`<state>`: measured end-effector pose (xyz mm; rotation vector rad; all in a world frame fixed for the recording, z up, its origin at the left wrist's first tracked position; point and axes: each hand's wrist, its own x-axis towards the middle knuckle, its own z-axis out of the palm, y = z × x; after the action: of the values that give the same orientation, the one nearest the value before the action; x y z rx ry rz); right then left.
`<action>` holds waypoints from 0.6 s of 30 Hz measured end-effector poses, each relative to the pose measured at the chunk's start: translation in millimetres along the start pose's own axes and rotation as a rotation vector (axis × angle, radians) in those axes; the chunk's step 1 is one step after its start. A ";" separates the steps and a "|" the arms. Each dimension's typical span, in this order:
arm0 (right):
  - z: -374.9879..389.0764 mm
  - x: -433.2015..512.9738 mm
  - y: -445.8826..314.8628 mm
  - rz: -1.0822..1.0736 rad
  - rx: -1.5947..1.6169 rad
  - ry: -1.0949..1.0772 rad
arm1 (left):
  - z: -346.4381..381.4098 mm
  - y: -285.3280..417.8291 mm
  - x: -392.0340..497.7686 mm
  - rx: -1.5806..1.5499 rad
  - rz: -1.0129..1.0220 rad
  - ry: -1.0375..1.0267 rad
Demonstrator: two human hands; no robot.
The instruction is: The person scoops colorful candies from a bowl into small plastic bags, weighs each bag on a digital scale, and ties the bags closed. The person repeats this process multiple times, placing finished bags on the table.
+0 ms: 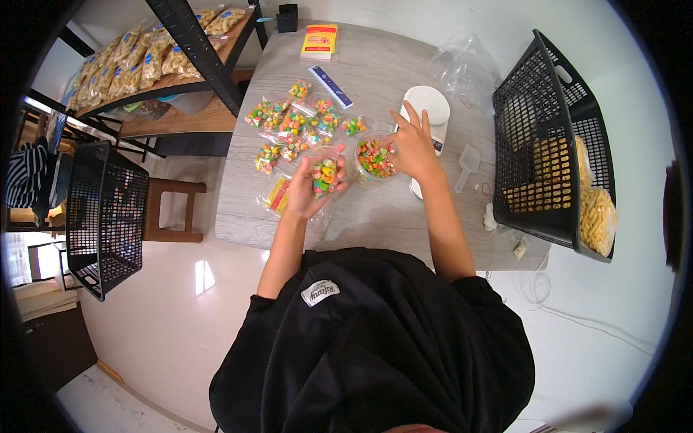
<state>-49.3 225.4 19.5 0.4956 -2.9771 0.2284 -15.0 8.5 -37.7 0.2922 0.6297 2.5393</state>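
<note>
In my left hand (311,189) is a clear plastic bag of colourful candies (325,174). My right hand (411,143) is at the right rim of a clear round tub of candies (374,158), thumb and index finger lowered to it and the other fingers spread; whether it pinches a candy cannot be told. Several filled candy bags (292,123) lie in a group beyond my left hand. A white kitchen scale (427,105) stands just beyond my right hand, partly hidden by it. A clear plastic scoop (466,165) lies to the right of my right forearm.
A blue ruler (331,86) and a yellow-and-red packet (319,40) lie on the far part of the grey table (373,57). Beside my left wrist is another such packet (278,196). A black plastic crate (533,200) with snack bags stands at the right. Shelves with snack bags (154,57) are at the left.
</note>
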 end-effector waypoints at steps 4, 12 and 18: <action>-5.8 -1.3 -1.3 -0.026 0.037 0.023 | 4.3 -0.9 -0.1 0.085 -0.033 0.071; -17.0 -3.5 1.1 -0.021 0.399 0.103 | 4.2 -4.7 1.4 0.079 -0.078 0.033; -45.5 3.1 -43.1 -0.219 0.692 0.101 | 6.8 -8.7 1.5 0.125 -0.050 -0.130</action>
<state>-34.1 191.7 70.2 0.8304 -2.6443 1.2288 -10.4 18.5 -35.8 0.4758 0.7362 2.4153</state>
